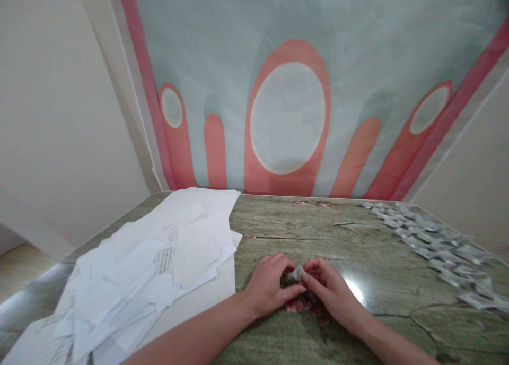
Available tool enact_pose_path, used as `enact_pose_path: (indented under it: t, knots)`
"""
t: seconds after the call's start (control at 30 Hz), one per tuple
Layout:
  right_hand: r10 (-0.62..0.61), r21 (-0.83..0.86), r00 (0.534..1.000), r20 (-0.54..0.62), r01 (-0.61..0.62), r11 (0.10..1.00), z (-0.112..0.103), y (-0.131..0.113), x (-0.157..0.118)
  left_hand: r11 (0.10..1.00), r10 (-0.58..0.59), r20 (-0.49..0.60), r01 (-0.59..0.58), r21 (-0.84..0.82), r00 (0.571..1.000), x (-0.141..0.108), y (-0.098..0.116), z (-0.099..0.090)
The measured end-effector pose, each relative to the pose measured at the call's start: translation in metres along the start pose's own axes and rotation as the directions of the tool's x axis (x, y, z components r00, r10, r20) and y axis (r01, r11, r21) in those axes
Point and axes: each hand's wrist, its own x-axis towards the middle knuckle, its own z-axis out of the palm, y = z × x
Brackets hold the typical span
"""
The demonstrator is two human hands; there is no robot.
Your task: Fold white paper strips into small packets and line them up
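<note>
A small folded piece of paper (297, 272), pale with a pointed top, is held between both hands just above the table. My left hand (269, 284) has its thumb and fingers closed on the paper's left side. From the other side my right hand (331, 288) pinches it between thumb and fingers. The fingertips hide its lower part, so its full shape cannot be made out. To the left of the hands lies a loose pile of white paper pieces (137, 280), some printed with text. Rows of small folded paper pieces (427, 232) lie at the far right.
The hands work over a wood-grain table (286, 222) with printed red flower patterns. Large white sheets (207, 195) lie beneath the paper pile. Behind the table's back edge hangs a backdrop (226, 46) with red and white shapes. A pale wall (59, 115) stands at left.
</note>
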Motion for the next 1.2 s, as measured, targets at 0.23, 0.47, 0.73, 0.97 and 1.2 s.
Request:
enact_pose_path:
  t: [0.23, 0.47, 0.73, 0.97, 1.2]
  knots:
    - [-0.161, -0.221, 0.987, 0.013, 0.160, 0.962, 0.001, 0.003, -0.003, 0.999, 0.036, -0.022, -0.035, 0.025, 0.999, -0.001, -0.006, 0.004]
    - [-0.472, -0.622, 0.870, 0.143, 0.450, 0.640, -0.006, 0.003, -0.004, 0.929, 0.167, 0.035, -0.169, 0.330, 0.985, -0.003, -0.004, 0.001]
    - [-0.423, -0.722, 0.894, 0.149, 0.391, 0.571, -0.008, 0.005, -0.003, 0.888, 0.236, 0.014, -0.222, 0.403, 0.972, -0.003, -0.004, -0.001]
    - [-0.368, -0.769, 0.909, 0.198, 0.377, 0.517, -0.012, 0.008, -0.001, 0.884, 0.229, 0.047, -0.228, 0.408, 0.972, -0.001, -0.011, 0.002]
    - [-0.299, -0.748, 0.932, 0.204, 0.346, 0.566, -0.009, 0.007, -0.002, 0.900, 0.192, 0.119, -0.223, 0.373, 0.974, 0.000, -0.011, 0.000]
